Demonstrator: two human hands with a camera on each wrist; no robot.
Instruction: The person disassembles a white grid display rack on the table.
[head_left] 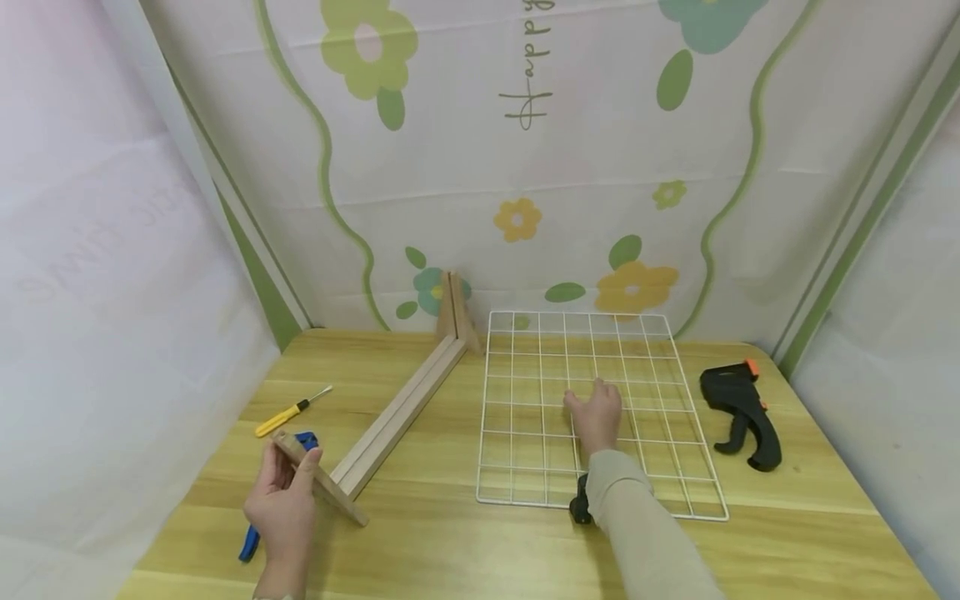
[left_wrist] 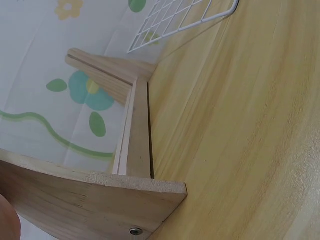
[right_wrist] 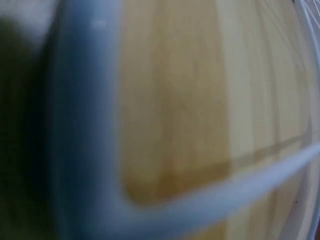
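Observation:
In the head view my left hand point(head_left: 283, 504) pinches the near end board point(head_left: 347, 498) of a wooden stand between thumb and fingers. A grooved wooden beam point(head_left: 405, 417) runs from this board to an upright end piece point(head_left: 456, 312) at the back. A screw head point(left_wrist: 135, 231) shows on the near board in the left wrist view. My right hand point(head_left: 597, 417) grips a white wire grid point(head_left: 483, 408) around its middle. The grid's edge point(left_wrist: 200, 22) stands raised over the table in the left wrist view. Blurred grid wire point(right_wrist: 90, 120) fills the right wrist view's left side.
A yellow screwdriver point(head_left: 281, 418) lies on the wooden table point(head_left: 450, 550) at left. Beside my left hand is a partly hidden blue-handled tool point(head_left: 250, 543). A black pistol-shaped tool point(head_left: 742, 412) with orange parts lies at right. A flowered curtain point(head_left: 450, 167) hangs behind.

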